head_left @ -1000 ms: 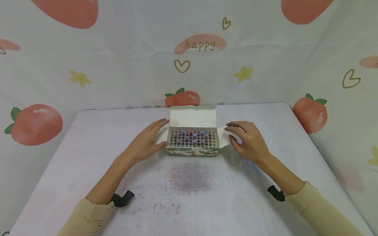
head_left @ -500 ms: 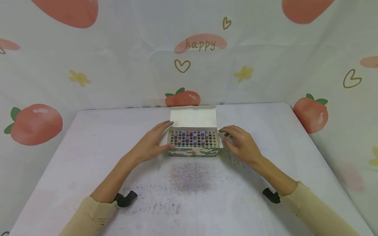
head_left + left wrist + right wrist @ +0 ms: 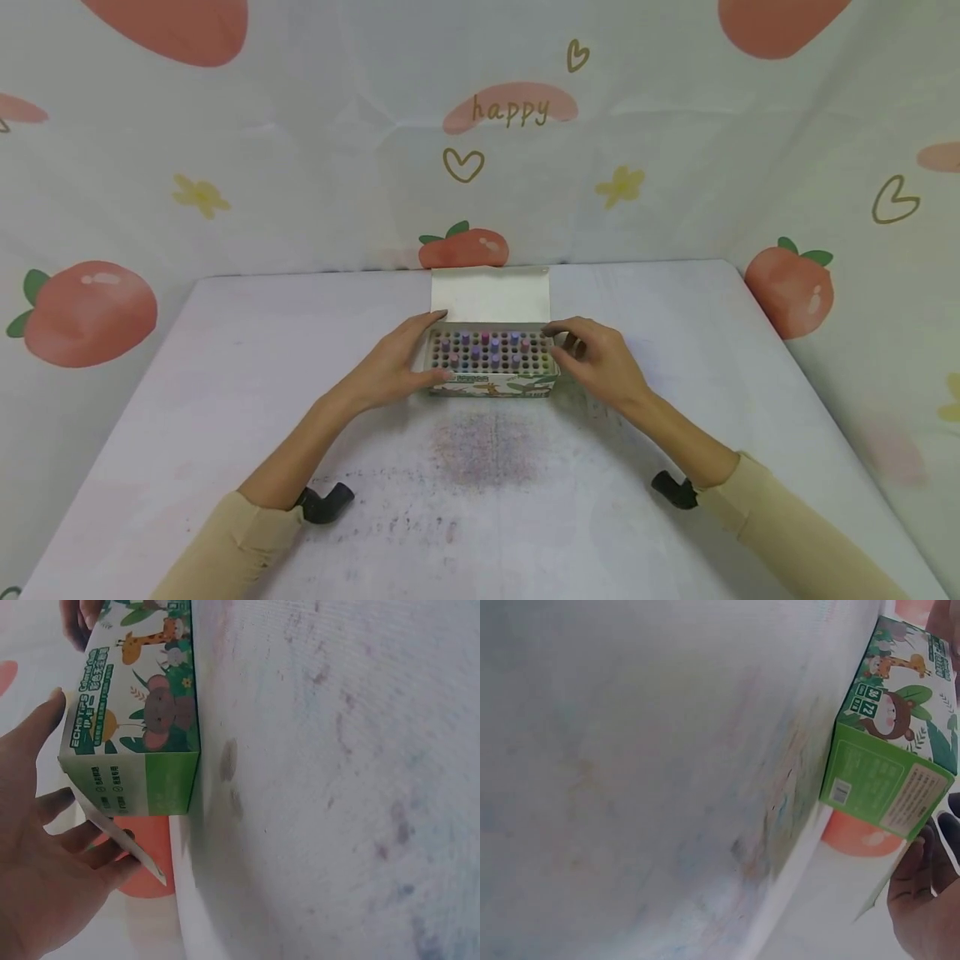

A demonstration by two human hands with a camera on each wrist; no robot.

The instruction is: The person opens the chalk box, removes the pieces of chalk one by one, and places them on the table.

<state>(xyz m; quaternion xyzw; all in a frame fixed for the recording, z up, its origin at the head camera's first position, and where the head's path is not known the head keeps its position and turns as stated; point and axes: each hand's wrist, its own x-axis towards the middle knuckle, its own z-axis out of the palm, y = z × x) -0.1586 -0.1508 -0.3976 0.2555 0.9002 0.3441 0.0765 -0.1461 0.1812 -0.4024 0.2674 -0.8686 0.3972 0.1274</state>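
Left hand (image 3: 388, 371) and right hand (image 3: 600, 360) just crept in, fingers loose, so chalk box (image 3: 495, 387) isn't splayed out sideways anymore.

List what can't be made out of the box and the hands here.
Head view: lower parts of the colored sticks, sunk inside the box.
Head view: upper left corner of the box's front, covered by the left hand.
Right wrist view: small print on the green end, too blurred.
Right wrist view: part of the right hand, cut off by the right edge.
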